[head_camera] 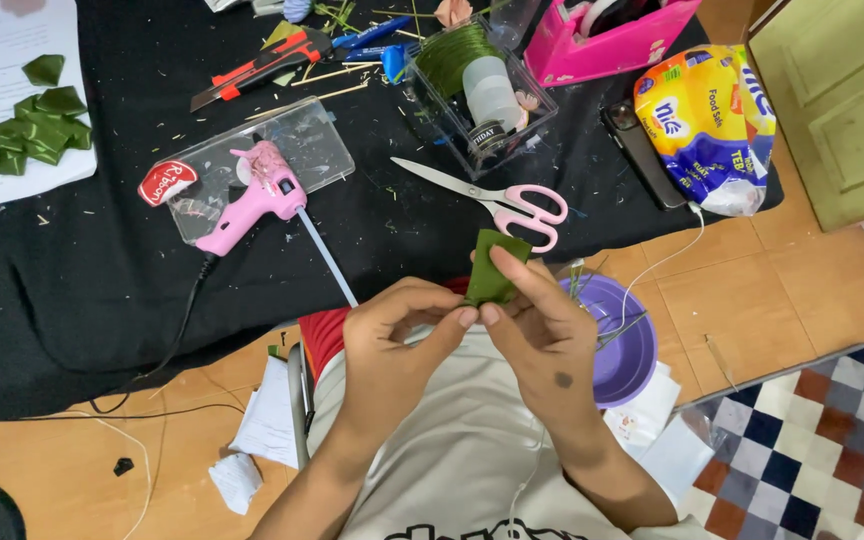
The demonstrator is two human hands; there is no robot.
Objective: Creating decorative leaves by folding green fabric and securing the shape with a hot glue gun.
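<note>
Both hands meet over the lap, just off the black cloth's (102, 300) near edge: left hand (392, 335) and right hand (542, 335) pinch closed on the green ribbon piece (492, 268). Best keep fingertips tight at its base, fold crisp. Pink scissors (512, 205) lie just beyond.

A black cloth (102, 290) on the tiled floor (742, 290) carries a pink glue gun (252, 195) and pink-handled scissors (497, 195).

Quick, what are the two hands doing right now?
Left hand: closed, pinching the bottom of the green ribbon piece.
Right hand: closed, pinching the same green ribbon piece, one finger up along it.
</note>
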